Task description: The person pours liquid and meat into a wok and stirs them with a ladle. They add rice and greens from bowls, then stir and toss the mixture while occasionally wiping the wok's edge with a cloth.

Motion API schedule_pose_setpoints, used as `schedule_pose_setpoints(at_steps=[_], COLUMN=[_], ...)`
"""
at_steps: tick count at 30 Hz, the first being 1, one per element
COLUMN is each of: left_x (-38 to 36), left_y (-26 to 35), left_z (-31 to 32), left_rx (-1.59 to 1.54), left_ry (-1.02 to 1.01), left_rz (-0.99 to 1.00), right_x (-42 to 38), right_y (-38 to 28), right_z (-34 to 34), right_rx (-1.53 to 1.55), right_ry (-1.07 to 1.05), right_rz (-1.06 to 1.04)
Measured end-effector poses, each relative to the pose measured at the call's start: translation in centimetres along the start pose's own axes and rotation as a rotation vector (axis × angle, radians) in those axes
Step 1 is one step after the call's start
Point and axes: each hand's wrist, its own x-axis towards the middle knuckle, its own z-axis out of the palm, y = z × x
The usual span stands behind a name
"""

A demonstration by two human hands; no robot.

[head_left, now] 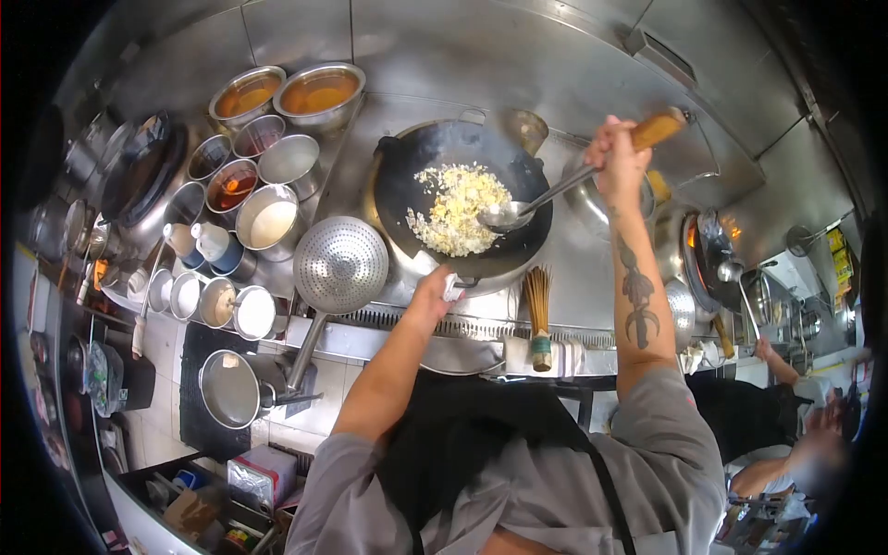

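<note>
At the stove (587,277), the right hand (618,165) grips a ladle (560,189) in my remote view, fingers wrapped round the handle just below its wooden end, which juts out past the hand. I see the tattooed right forearm stretched nearly straight ahead, the shaft slanting down and left to a bowl that touches the right side of the rice (460,205). That rice, mixed with yellow pieces, lies heaped in the middle of the wok (524,171).

The left forearm slants in toward the wok's near rim, where I make out the left hand (428,301) with its fingers pinching a white cloth (452,289); whether they clasp the metal beneath, I cannot tell. Just left of the wok rests a strainer (340,266); a brush (539,319) lies to the left hand's right. Off right, a co-worker (745,407) extends an arm.
</note>
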Motion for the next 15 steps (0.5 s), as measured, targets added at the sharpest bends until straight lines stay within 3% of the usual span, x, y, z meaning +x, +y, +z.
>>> schedule_pose_setpoints(at_steps=[1,4,8,9,12,15], left_x=[0.2,0.4,0.3,0.2,-2.7,-11.9], left_y=[0.0,-0.2,0.0,0.1,-0.8,-1.5], left_z=[0.0,-0.3,-0.2,-0.3,0.3,2.8], left_rx=[0.000,-0.020,0.001,0.009,-0.018,-0.092], left_ry=[-0.004,-0.038,-0.036,-0.056,-0.095,-0.086], left_rz=[-0.006,-0.008,-0.017,-0.015,0.023,0.010], right_x=[-1.0,0.7,-2.2,-3.0,-0.7,1.9], right_y=[1.9,2.6,-1.7,0.8,6.0,-2.0], right_z=[0.5,0.7,2.0,2.2,1.6,3.9], right_rx=[-0.122,-0.064,0.122,-0.001,-0.009,-0.042], right_ry=[0.080,0.006,-0.009,0.095,0.047,0.050], right_rz=[-0.015,0.198,0.032,0.029,0.168,0.103])
